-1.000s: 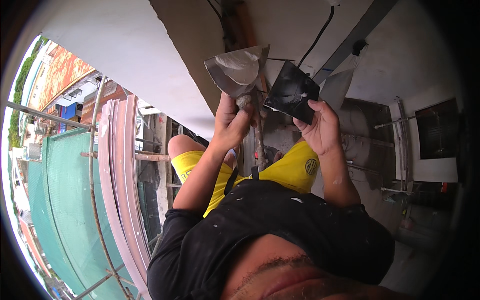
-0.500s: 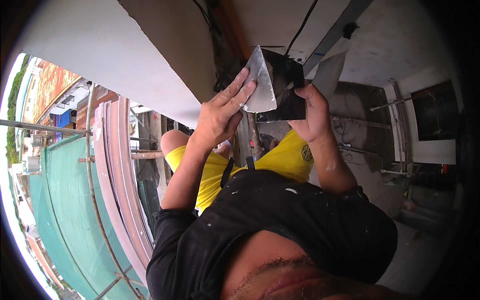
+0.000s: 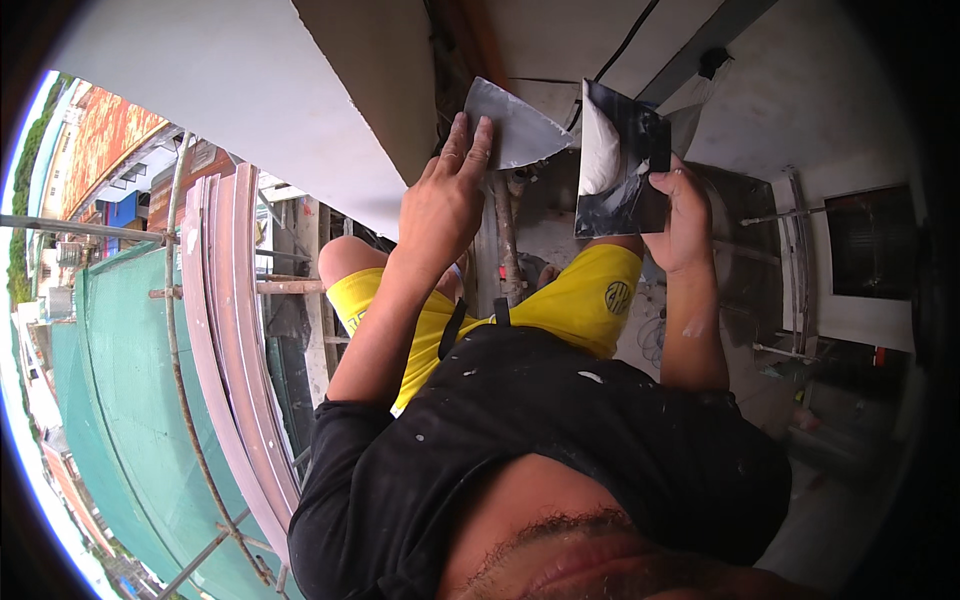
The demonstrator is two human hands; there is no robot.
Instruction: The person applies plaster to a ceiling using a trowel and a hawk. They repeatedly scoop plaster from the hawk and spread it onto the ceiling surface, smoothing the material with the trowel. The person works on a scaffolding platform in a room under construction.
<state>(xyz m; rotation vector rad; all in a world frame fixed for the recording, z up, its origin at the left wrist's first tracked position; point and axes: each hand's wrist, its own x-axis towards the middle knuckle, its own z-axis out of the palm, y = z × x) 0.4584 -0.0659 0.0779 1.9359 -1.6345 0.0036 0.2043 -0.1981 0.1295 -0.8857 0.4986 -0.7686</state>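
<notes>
In my left hand (image 3: 444, 212) is a putty knife, its broad grey metal blade (image 3: 512, 127) fanned out beyond my fingers. Two fingers lie extended along the blade, while its handle is hidden by my hand. My right hand (image 3: 686, 218) grips a flat black board (image 3: 636, 205) by its right edge, thumb on top. A thick white smear of putty (image 3: 599, 150) lies along the board's left side, with thinner streaks elsewhere on it. The blade's tip is just left of the board, apart from it.
A pale wall edge (image 3: 340, 130) runs close by on the left. Scaffold poles (image 3: 176, 290) and green netting (image 3: 120, 350) stand outside, beside long pinkish panels (image 3: 230, 310). A black cable (image 3: 628, 40) hangs ahead. On the right are pipes (image 3: 800, 260) and a dark opening (image 3: 870, 245).
The blade has moved off the board to the left and turned. My right hand has carried the board to the right, and the white putty on it now shows.
</notes>
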